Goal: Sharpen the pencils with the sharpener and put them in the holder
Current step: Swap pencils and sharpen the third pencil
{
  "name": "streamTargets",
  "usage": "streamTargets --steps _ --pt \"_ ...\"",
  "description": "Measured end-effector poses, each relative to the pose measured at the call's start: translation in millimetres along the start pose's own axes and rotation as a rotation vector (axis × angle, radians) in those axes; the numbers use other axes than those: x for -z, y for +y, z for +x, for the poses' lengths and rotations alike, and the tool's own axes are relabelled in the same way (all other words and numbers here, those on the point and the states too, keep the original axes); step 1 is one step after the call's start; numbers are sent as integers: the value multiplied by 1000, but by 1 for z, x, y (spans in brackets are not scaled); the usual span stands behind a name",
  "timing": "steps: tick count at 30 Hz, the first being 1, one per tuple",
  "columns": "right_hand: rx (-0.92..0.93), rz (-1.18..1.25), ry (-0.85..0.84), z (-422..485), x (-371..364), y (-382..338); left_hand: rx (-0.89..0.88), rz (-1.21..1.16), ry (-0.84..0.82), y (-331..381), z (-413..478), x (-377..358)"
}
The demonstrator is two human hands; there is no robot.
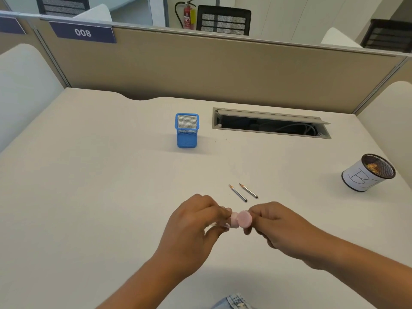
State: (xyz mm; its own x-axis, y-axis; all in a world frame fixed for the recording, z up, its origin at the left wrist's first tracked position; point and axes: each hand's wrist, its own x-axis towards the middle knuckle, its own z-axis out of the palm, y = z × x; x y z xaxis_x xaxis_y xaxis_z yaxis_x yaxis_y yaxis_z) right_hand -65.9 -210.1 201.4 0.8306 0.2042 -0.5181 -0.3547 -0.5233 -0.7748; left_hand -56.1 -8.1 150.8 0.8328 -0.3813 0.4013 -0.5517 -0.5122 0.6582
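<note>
Two short grey pencils, one point(238, 193) to the left of the other point(248, 190), lie side by side on the white desk with their points facing away from me. Just in front of them I hold a small pink round sharpener in two parts. My left hand point(191, 228) pinches the body point(234, 220) and my right hand point(276, 226) pinches the round pink cap point(244, 219). The two parts touch or nearly touch. A blue square mesh holder point(186, 130) stands upright farther back, with nothing visible in it.
A black mesh cup point(367, 172) wrapped in white paper stands at the right with shavings inside. An open cable slot point(270, 123) is set into the desk behind the pencils. Beige partition walls close off the desk at the back and sides.
</note>
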Motion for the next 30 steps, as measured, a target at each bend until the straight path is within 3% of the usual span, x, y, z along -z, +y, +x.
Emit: streamTargets --steps 3,7,9,11,12,15,16,18,21,25,27,30 --pt "262 -267 114 -3 4 2 154 -121 -10 0 -1 4" --pt "691 -1028 352 -3 14 9 264 -287 1 5 -1 8" --pt "756 -1090 342 -2 13 15 267 -311 -22 5 -2 7" --pt "645 -961 302 -3 5 15 218 -247 -6 3 -4 3" --pt "521 -781 280 0 1 14 180 -195 12 2 -5 0" --pt "-63 -48 54 5 -1 9 38 -24 55 3 -7 -9" --pt "-177 92 -10 7 1 8 -6 23 61 4 -8 -12" --pt "-221 159 -72 6 3 7 -39 73 60 4 -8 -13" --pt "3 -182 18 2 3 9 62 33 39 3 -8 -11" --pt "558 -1009 310 0 10 16 340 -208 30 8 -6 -8" --pt "710 -1127 338 2 11 18 455 -296 -3 10 -4 -6" --pt "718 -1114 312 2 5 21 439 -244 -22 9 -6 -7"
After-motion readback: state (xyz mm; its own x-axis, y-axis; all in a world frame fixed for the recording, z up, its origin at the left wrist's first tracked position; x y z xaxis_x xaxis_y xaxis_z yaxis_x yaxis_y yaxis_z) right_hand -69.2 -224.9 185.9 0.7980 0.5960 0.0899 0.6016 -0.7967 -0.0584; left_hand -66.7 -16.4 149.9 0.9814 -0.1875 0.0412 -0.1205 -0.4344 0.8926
